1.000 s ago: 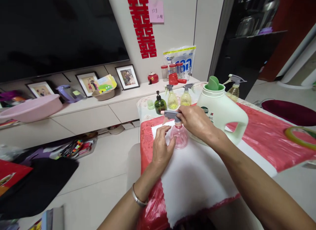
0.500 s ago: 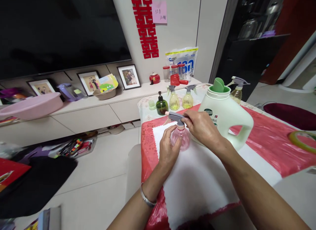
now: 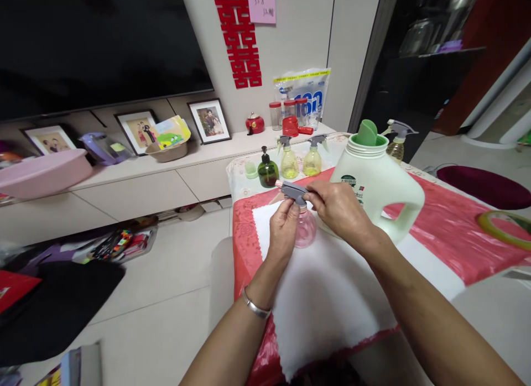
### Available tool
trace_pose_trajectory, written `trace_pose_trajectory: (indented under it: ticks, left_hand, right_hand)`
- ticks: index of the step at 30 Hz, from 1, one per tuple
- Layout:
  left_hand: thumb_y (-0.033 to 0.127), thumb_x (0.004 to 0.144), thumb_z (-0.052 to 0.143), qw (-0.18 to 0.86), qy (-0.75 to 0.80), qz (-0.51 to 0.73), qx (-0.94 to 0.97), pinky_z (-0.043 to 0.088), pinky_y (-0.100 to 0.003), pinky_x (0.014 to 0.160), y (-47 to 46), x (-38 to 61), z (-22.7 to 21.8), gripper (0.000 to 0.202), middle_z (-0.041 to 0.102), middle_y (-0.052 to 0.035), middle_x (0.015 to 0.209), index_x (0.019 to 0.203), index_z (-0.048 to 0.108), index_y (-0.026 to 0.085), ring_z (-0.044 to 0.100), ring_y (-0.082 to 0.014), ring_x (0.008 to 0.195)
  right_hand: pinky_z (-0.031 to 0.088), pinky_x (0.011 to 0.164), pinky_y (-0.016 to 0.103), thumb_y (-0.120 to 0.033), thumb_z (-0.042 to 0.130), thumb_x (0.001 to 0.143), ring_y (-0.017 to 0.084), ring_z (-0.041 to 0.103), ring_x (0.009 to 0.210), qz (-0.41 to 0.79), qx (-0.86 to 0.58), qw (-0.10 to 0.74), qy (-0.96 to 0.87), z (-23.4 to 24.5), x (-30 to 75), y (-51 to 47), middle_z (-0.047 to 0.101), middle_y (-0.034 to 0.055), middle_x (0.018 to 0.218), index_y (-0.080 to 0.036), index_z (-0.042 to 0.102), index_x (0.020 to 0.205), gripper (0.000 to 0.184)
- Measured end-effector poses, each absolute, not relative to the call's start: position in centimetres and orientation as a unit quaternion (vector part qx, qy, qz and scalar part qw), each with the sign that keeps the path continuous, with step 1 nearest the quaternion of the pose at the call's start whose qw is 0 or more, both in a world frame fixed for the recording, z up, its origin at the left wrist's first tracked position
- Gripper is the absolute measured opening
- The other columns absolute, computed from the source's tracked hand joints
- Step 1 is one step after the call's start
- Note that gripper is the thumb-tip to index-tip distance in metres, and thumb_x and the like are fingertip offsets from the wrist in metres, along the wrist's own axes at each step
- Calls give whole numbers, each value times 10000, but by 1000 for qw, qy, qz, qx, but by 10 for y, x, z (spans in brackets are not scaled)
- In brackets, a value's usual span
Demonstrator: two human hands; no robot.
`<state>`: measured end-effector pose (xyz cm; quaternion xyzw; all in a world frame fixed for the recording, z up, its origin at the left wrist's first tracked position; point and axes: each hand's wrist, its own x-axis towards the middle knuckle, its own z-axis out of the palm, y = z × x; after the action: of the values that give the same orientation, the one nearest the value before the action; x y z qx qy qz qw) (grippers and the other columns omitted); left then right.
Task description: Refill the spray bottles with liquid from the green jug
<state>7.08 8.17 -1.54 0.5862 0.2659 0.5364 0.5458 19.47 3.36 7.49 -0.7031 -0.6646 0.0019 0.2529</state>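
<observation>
A small pink spray bottle (image 3: pixel 306 231) with a grey spray head (image 3: pixel 295 192) stands upright on a white cloth (image 3: pixel 327 314). My left hand (image 3: pixel 284 228) has its fingers closed at the bottle's neck, just under the nozzle. From the other side my right hand (image 3: pixel 338 206) pinches the back of the spray head with thumb and fingers. The collar is mostly covered by my fingers. Just right of the bottle stands a large pale green jug (image 3: pixel 373 181), with a green scoop-like cap (image 3: pixel 367 133) sitting in its mouth.
Behind my hands are a dark green pump bottle (image 3: pixel 267 170) and two yellowish spray bottles (image 3: pixel 289 163). Another spray bottle (image 3: pixel 397 145) stands behind the jug. A tape roll (image 3: pixel 504 228) lies on the red table cover (image 3: pixel 452 231) at right.
My left hand has moved from around the pink bottle's body up to its neck, its fingers drawing together. My right hand keeps its pinch on the spray head. The view has shifted slightly.
</observation>
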Motion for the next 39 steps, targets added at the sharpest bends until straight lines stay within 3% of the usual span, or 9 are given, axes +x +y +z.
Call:
trace_pose_trajectory:
  ticks: [11, 17, 26, 34, 39]
  left_hand:
    - [647, 850, 660, 557, 235, 542, 584, 509, -346, 904, 91, 76, -24, 476, 739, -47, 985, 1023, 649, 204, 680, -220, 976]
    - [629, 837, 697, 573, 203, 562, 560, 528, -342, 895, 91, 80, -25, 473, 737, -53, 1000, 1038, 643, 205, 685, -212, 970]
    - [640, 821, 705, 586, 212, 559, 547, 536, -335, 845, 94, 82, -32, 461, 699, -17, 877, 950, 567, 219, 682, -182, 851]
    - [480, 862, 699, 527, 214, 501, 652, 466, -437, 1058, 90, 71, -51, 476, 664, -104, 1262, 1238, 559, 224, 625, -272, 1191]
    - [386, 865, 704, 487, 252, 496, 673, 459, -471, 1085, 86, 69, -51, 425, 667, -109, 1279, 1244, 576, 240, 606, -302, 1237]
  right_hand:
    - [376, 736, 269, -205, 552, 940, 176, 622, 783, 0, -677, 322, -662, 63, 195, 32, 731, 73, 913, -143, 723, 990, 188]
    - [382, 709, 245, -227, 579, 935, 139, 598, 731, 18, -663, 366, -653, 57, 195, 29, 715, 36, 884, -145, 702, 992, 159]
    - [325, 661, 245, -251, 665, 862, 135, 539, 688, 51, -661, 329, -673, 66, 199, 37, 678, 31, 813, -146, 688, 874, 108]
    - [274, 592, 245, -306, 621, 862, 114, 462, 603, 59, -677, 282, -677, 72, 201, 38, 583, -10, 673, -164, 596, 761, 176]
    - [259, 573, 253, -317, 605, 847, 119, 437, 584, 49, -689, 262, -674, 76, 199, 38, 548, -9, 641, -174, 557, 739, 186]
